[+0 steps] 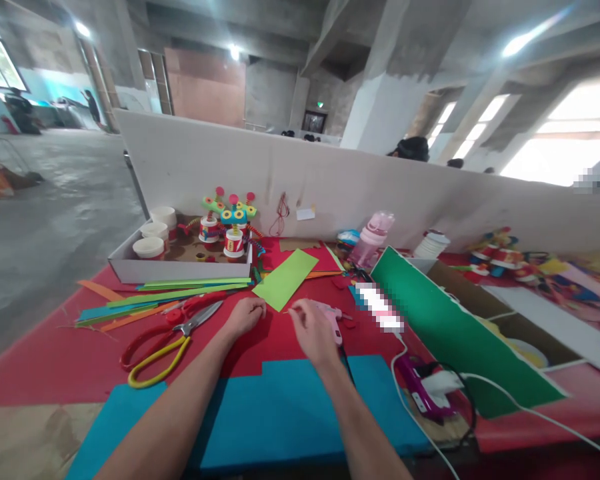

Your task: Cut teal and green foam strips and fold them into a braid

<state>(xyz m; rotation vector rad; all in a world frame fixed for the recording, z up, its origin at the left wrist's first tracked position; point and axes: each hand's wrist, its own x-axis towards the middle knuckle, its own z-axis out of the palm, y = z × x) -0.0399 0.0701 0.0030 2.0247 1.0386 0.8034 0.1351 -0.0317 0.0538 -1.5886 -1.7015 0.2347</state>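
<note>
Here, left hand [247, 318], fingers curled, just left of lime card's [287, 279] near corner. Right hand [314, 331] opposite, fingers bent, pink glue gun [336, 328] just beside; anything pinched too small to tell. Scissors [186, 328] at left, paper strips [170, 298] behind. Farther back, box [180, 271] holding white cups [149, 249], big-eyed figures [234, 244]. Pink bottle [371, 241] near partition [220, 157]. Blue sheet [275, 413] under forearms.

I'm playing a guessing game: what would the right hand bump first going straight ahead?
Probably the light-green paper, though the right hand might pass above it; depth is unclear.
</note>
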